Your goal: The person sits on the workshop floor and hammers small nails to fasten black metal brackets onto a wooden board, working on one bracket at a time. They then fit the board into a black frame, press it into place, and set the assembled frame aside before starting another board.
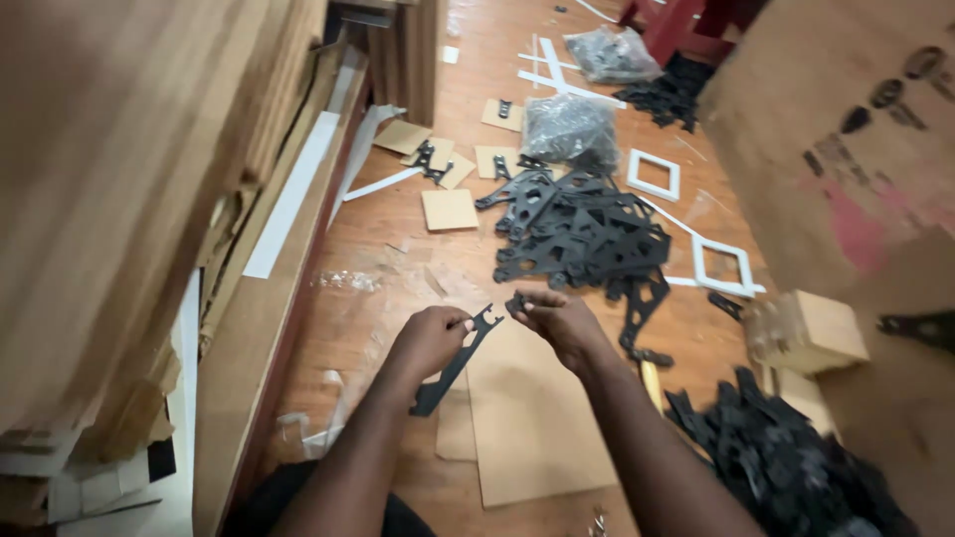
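Note:
My left hand (pixel 430 340) grips a long flat black bracket (pixel 456 364) near its forked upper end; the bracket slants down toward me over a cardboard sheet (pixel 532 423). Just to its right, my right hand (pixel 559 320) pinches a small black part (pixel 515 302) close to the bracket's fork. The two hands sit a few centimetres apart above the wooden floor. Beyond them lies a heap of similar black brackets (pixel 582 234).
Stacked wooden boards (pixel 129 199) fill the left. A large cardboard box (pixel 846 149) stands on the right, with a small box (pixel 808 330) and another black parts pile (pixel 781 462) below it. White frames (pixel 654 175), cardboard squares (pixel 450 210) and bagged parts (pixel 569 127) lie farther off.

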